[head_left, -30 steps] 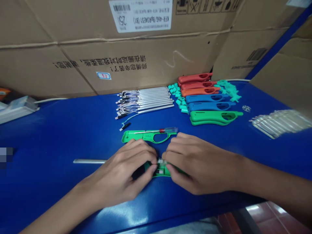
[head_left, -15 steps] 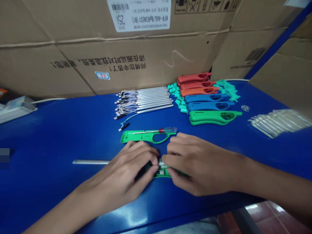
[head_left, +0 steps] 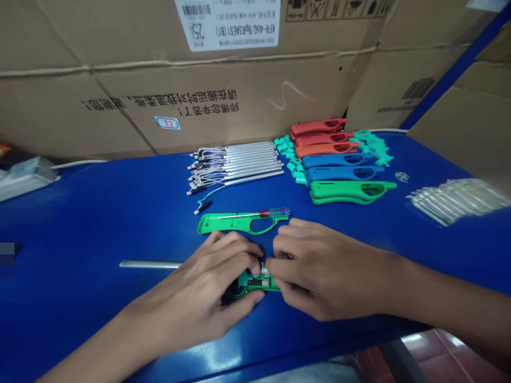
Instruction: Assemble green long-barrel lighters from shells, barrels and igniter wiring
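Two-handed pinch on green shell (head_left: 255, 282) near table (head_left: 99, 213) edge, left hand (head_left: 207, 290) and right hand (head_left: 319, 271) both clamped on it, screwdriver (head_left: 271, 213) and cover (head_left: 235, 223) just beyond.

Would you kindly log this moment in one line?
left hand: gripping green plastic shell | right hand: pinching same shell | surface: blue table

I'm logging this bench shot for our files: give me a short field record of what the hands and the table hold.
left hand: grips the open green shell from the left
right hand: pinches that shell from the right
metal tube: lies leftward from under the left hand
beyond hands: second green shell, screwdriver lying on it
back row: wired tubes, coloured shells
surface: blue table
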A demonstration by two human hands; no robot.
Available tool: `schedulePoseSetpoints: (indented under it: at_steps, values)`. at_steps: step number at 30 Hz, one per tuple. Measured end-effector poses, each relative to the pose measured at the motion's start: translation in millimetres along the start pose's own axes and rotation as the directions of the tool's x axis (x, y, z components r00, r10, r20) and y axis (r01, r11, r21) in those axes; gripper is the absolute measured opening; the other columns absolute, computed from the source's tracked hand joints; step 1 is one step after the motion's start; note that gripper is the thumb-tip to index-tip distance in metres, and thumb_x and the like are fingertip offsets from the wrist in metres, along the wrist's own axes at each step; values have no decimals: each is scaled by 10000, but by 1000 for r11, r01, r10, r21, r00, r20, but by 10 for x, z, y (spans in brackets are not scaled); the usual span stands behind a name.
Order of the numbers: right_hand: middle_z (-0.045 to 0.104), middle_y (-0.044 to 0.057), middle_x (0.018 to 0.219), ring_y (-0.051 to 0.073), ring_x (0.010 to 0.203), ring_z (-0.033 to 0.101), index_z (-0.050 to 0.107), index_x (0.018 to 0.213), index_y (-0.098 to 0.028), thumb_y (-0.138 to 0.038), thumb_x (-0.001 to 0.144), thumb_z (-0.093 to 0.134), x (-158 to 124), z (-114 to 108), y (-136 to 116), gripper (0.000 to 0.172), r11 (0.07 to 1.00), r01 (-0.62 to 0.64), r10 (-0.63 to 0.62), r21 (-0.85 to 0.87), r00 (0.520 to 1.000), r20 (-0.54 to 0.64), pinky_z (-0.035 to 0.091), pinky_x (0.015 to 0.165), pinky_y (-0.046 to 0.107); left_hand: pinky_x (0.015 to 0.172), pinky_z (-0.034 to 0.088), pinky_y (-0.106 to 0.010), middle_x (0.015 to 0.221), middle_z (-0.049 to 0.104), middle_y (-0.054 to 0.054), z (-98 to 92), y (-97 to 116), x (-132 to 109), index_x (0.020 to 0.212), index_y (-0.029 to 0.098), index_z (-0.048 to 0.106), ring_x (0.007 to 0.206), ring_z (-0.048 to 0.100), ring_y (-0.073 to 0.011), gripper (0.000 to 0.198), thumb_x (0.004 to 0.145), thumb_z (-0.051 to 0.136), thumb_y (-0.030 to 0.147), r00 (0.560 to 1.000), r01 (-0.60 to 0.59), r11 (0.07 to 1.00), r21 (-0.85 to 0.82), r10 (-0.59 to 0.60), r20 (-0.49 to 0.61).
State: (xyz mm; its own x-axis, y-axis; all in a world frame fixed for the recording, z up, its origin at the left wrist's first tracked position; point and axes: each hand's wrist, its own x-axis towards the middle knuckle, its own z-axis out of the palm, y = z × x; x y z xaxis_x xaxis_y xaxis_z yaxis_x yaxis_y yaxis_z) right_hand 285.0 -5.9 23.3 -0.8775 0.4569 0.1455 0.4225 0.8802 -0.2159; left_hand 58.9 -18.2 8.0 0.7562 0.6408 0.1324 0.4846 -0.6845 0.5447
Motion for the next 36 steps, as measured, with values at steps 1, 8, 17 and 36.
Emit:
schedulePoseSetpoints:
  at_steps: [1,8,17,36]
  values:
    - [541,20,732,178,707,455,639,805,-185,-194,891,539,1,-3,-2,132,1000,0,0,1,1000,0,365,735,328,925,404,-395,1073,637,-42,0,-1,0,1027,188,596,1033,555,-206,111,919,599,212,1000,-5,1000,-1,5,0]
    - [540,19,728,167,708,459,625,733,-179,-196,882,560,8,-1,2,164,1000,-15,15,-3,1000,7,372,729,316,865,443,-381,977,644,-47,12,-17,-5,979,177,634,945,570,-202,72,914,607,194,997,-63,998,-2,63,-43]
    - [562,34,748,173,737,487,652,756,-163,-207,892,545,-5,52,-4,179,1000,-24,24,-1,1000,-2,399,765,318,834,466,-373,971,629,-67,9,-17,3,922,170,666,924,557,-206,72,921,594,172,993,-109,994,21,110,-50]
    - [606,28,820,166,817,551,643,824,-147,-201,964,554,18,5,121,175,980,-113,98,161,990,103,415,793,312,847,511,-374,974,628,-88,9,-57,6,979,168,700,926,583,-206,140,931,569,150,989,-128,989,79,133,-70]
